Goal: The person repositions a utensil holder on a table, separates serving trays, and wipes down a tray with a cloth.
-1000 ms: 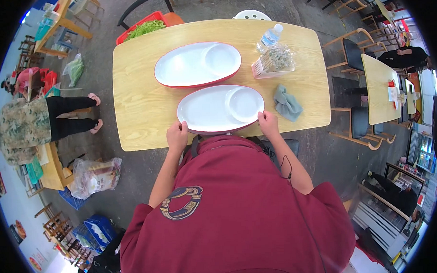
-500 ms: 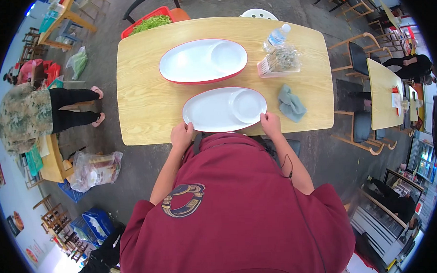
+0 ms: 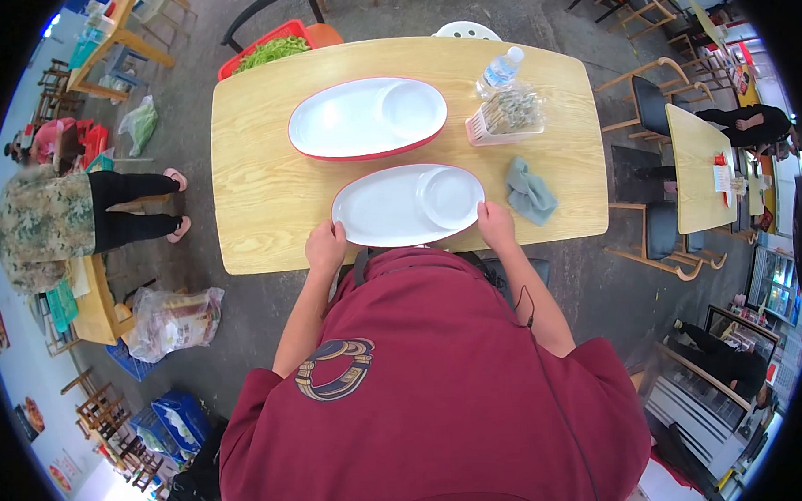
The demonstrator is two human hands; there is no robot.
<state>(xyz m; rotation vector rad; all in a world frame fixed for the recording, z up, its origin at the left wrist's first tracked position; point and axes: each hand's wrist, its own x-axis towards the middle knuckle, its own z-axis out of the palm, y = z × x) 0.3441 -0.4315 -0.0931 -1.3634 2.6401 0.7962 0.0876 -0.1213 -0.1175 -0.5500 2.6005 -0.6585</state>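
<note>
A white oval divided plate with a thin red rim and a round section at its right end lies at the near edge of the table. Closed on its left end is my left hand. My right hand pinches the opposite end, by the round section. Beyond it is a larger-looking oval plate of the same kind, its red outside showing; whether it is one plate or a stack, I cannot tell. To the right of my right hand lies a crumpled grey-green cloth.
On the wooden table stand a clear bottle and a white basket of thin wrapped items. A red crate of green vegetables sits beyond the far edge. Chairs are at right; a person in a camouflage top stands left.
The view has shifted slightly, so the table and everything on it appear a little lower and further left. Both hands keep their hold on the near plate.
</note>
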